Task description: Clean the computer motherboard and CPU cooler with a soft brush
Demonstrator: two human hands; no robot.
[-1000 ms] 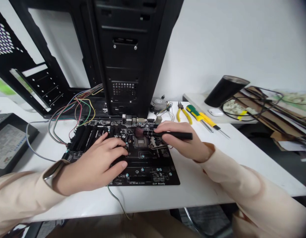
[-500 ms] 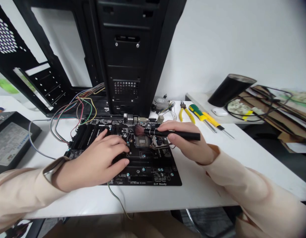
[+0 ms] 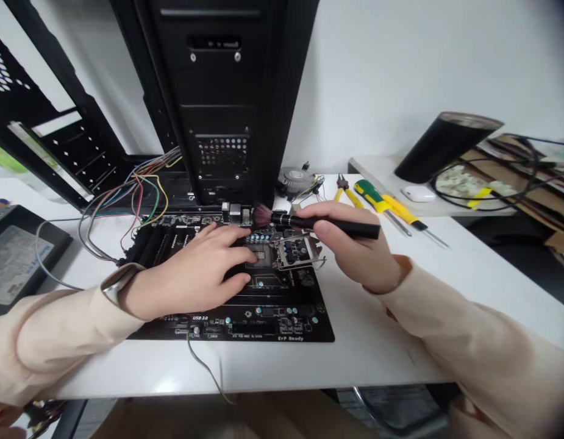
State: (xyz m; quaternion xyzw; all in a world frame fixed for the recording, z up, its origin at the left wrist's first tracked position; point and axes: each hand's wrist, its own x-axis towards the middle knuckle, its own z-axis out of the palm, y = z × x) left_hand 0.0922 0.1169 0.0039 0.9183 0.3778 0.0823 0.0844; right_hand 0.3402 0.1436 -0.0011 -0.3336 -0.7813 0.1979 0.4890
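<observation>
A black motherboard [image 3: 282,292] lies flat on the white table, its far edge by the upright computer case [image 3: 217,97]. My left hand [image 3: 203,262] rests palm down on the board, fingers spread, with fingertips near the CPU socket [image 3: 260,256]. The socket's metal frame [image 3: 297,251] is swung up and over to the right. In my right hand [image 3: 355,244] is a black-handled soft brush [image 3: 327,226], held nearly level. Its reddish bristles [image 3: 263,215] are at the rear ports of the board; whether they touch them I cannot tell.
Coloured wires [image 3: 135,189] run from the case to the board's left. A power supply [image 3: 21,262] stands at far left. Behind the board sits a CPU cooler [image 3: 296,179]. Pliers [image 3: 348,192], screwdrivers [image 3: 377,198], a black cylinder [image 3: 446,146] and cardboard [image 3: 533,207] are at right.
The brush in my right hand has moved away from beside the socket to the rear ports. My left hand has shifted right and farther back over the board. The camera view has shifted slightly.
</observation>
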